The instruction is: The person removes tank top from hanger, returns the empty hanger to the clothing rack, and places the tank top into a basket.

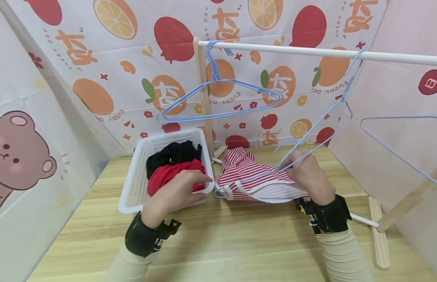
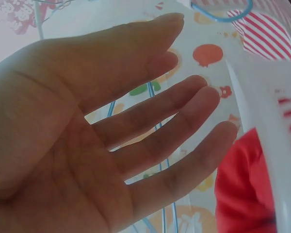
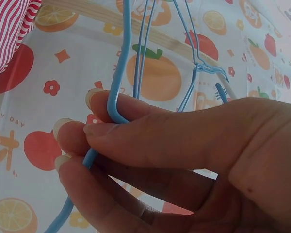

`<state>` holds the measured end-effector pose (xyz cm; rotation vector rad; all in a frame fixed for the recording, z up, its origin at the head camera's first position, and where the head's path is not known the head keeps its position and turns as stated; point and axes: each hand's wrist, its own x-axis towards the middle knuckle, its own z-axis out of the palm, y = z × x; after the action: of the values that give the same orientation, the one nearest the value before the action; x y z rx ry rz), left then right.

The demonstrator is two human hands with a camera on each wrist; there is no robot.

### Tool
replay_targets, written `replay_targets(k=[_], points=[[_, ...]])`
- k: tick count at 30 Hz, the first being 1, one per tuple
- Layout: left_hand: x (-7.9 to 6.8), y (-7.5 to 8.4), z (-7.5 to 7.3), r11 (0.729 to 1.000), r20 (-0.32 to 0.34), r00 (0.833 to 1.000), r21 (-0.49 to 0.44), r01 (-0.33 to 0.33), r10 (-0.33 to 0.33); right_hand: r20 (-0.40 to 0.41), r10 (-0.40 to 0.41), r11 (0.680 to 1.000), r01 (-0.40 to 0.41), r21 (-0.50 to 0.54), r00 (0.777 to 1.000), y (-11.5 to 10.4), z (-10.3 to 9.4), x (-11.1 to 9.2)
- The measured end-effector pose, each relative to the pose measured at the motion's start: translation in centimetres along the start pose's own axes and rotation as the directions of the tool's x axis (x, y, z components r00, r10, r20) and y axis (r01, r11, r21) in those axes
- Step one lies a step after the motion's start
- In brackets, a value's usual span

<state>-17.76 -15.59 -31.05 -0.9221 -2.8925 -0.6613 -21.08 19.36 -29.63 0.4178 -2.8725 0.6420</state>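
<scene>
Hanger [image 1: 287, 141], blue wire, lay on the person's right-hand side of the white basket [image 1: 135, 184], overlapping a striped garment [image 1: 251, 172]. Its long axis ran sideways, from the basket toward the right hand [image 1: 308, 172]; one rounded end sat just beside the basket wall. The hook pointed away from the person, its tip curving back toward the basket. I could not determine how far the wire extended inside the garment.

Right hand: gripped the wire near the hook, thumb against fingers. Left hand [image 1: 183, 188]: released, fingers relaxed and extended above the basket's near right rim.

Garment orientation: the narrower end pointed away from the person, alongside the basket's right wall; the white-trimmed edge faced the person. Basket contents: red cloth [image 1: 179, 172] and black cloth [image 1: 172, 154]. Above and right of the basket, grouped hangers [image 1: 216, 78] hung from a white rail [image 1: 292, 49]. Farther right of the basket, a single suspended hanger [image 1: 311, 135] hung from the same rail.
</scene>
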Motion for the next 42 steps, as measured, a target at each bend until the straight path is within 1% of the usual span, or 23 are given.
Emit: replay_targets(k=[4, 7, 11, 13, 15, 20, 23, 27, 31, 33, 38, 40, 42], points=[[0.9, 0.4, 0.5, 0.999, -0.009, 0.999, -0.008, -0.038, 0.038, -0.001, 0.015, 0.999, -0.015, 0.03, 1.0, 0.0, -0.1, -0.2], [1.4, 0.8, 1.0, 0.998, -0.014, 0.998, 0.005, -0.058, 0.058, -0.016, 0.014, 0.999, -0.014, 0.051, 1.0, 0.0, 0.0, -0.2], [2.2, 1.4, 1.6, 0.996, -0.027, 0.996, 0.008, -0.087, 0.087, -0.026, -0.02, 0.999, 0.021, 0.026, 0.999, -0.1, -0.1, -0.2], [2.6, 1.7, 1.9, 0.996, -0.028, 0.996, 0.007, -0.087, 0.087, -0.014, -0.033, 0.999, 0.033, 0.006, 0.999, -0.3, -0.1, -0.2], [3.0, 2.1, 2.2, 0.998, -0.022, 0.997, -0.005, -0.069, 0.069, 0.004, -0.041, 0.999, 0.041, -0.006, 0.999, -0.3, -0.2, -0.2], [3.8, 2.7, 2.6, 0.998, -0.003, 0.999, -0.028, -0.047, 0.047, 0.04, -0.033, 0.999, 0.032, 0.016, 0.999, -0.3, -0.2, -0.3], [4.1, 2.8, 2.8, 0.998, -0.013, 0.998, -0.023, -0.063, 0.063, 0.032, -0.02, 1.0, 0.02, 0.022, 0.999, -0.3, -0.3, -0.3], [4.7, 2.9, 3.1, 0.994, -0.034, 0.994, -0.015, -0.105, 0.105, 0.021, -0.006, 1.0, 0.006, 0.002, 1.0, -0.5, -0.2, -0.2], [5.3, 3.0, 3.6, 0.992, -0.037, 0.992, -0.044, -0.12, 0.118, 0.012, -0.002, 1.0, 0.002, -0.025, 1.0, -0.6, -0.3, -0.3], [5.6, 3.1, 3.9, 0.991, -0.037, 0.991, -0.043, -0.129, 0.127, 0.006, 0.002, 1.0, -0.002, -0.025, 1.0, -0.7, -0.3, -0.4], [6.1, 3.2, 4.7, 0.994, -0.037, 0.994, -0.026, -0.106, 0.105, 0.0, 0.021, 1.0, -0.021, -0.016, 1.0, -0.9, -0.5, -0.6], [6.1, 3.3, 4.8, 0.996, -0.042, 0.995, -0.017, -0.088, 0.087, -0.009, 0.013, 1.0, -0.013, -0.02, 1.0, -0.9, -0.5, -0.6], [6.2, 3.4, 5.0, 0.996, -0.049, 0.995, -0.003, -0.084, 0.084, -0.018, 0.004, 1.0, -0.004, -0.022, 1.0, -0.9, -0.5, -0.6]])
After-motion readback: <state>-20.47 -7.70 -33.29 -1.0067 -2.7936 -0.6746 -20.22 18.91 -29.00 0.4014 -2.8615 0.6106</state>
